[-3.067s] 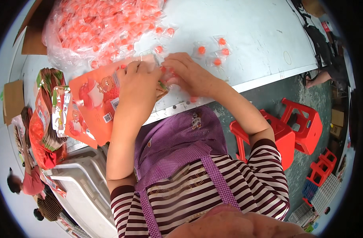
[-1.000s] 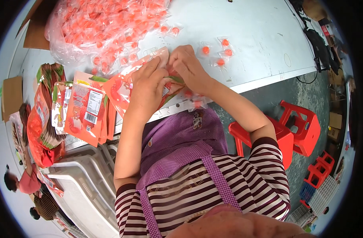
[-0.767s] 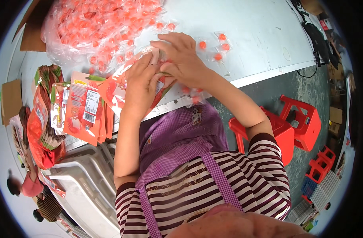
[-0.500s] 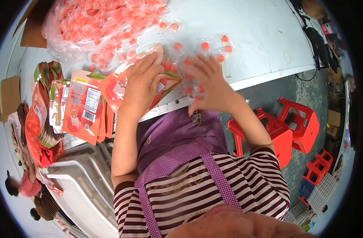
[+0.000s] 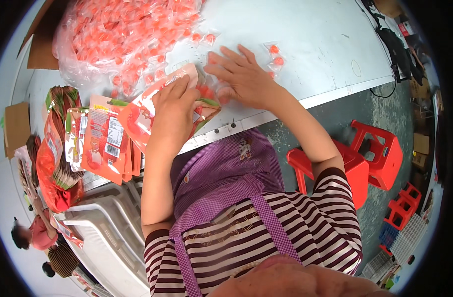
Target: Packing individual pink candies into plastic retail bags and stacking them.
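My right hand (image 5: 241, 79) has slid back up, spread flat over sweets (image 5: 275, 54) on the surface (image 5: 325, 39), left hand (image 5: 174, 106) gripping the pouch (image 5: 137, 116).

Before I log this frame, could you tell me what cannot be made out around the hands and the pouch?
- Head view: whether the right hand grips any candy; its back hides the palm.
- Pouch opening and fill: covered by the left hand.
- Pile of wrapped orange candies: cut off by the top edge.
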`<move>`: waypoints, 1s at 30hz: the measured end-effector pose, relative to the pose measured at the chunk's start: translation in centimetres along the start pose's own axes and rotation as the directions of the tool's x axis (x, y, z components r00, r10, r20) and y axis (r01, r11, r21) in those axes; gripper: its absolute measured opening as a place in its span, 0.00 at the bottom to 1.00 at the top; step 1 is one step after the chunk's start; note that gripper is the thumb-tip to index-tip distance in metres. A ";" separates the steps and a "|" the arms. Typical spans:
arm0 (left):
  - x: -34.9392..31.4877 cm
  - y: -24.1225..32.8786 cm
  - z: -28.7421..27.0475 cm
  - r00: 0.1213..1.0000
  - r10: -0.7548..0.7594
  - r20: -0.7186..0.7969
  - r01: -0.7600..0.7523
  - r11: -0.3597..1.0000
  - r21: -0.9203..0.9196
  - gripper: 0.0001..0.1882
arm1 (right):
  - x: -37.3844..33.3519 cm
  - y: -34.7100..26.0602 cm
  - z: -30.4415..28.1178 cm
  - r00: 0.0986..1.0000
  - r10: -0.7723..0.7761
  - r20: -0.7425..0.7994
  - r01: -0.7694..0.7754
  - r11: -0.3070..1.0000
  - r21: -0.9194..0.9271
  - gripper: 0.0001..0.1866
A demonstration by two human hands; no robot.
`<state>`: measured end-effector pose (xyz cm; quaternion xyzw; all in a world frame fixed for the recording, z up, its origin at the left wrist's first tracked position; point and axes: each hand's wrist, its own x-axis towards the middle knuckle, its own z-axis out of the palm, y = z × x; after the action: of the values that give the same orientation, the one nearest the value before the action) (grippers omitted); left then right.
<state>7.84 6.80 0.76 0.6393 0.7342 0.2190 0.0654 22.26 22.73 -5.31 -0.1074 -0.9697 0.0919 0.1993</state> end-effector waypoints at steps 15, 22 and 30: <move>-0.5 0.8 -1.2 0.994 0.030 0.106 -0.036 0.998 0.058 0.11 | -1.8 -0.2 0.3 0.999 0.023 0.030 -0.026 0.993 0.118 0.20; 0.5 1.6 1.1 0.996 0.049 0.075 -0.056 0.995 0.087 0.10 | -0.8 -0.2 1.6 0.986 0.114 -0.121 -0.046 0.886 0.461 0.07; 0.7 1.5 3.1 0.992 0.058 -0.110 -0.079 0.978 -0.193 0.07 | 0.6 -4.2 -0.3 0.858 0.513 0.014 -0.272 0.431 0.860 0.07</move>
<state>10.28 8.34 -1.28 0.6423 0.6889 0.3256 0.0824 21.16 18.89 -3.90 -0.2336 -0.7169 0.5746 0.3184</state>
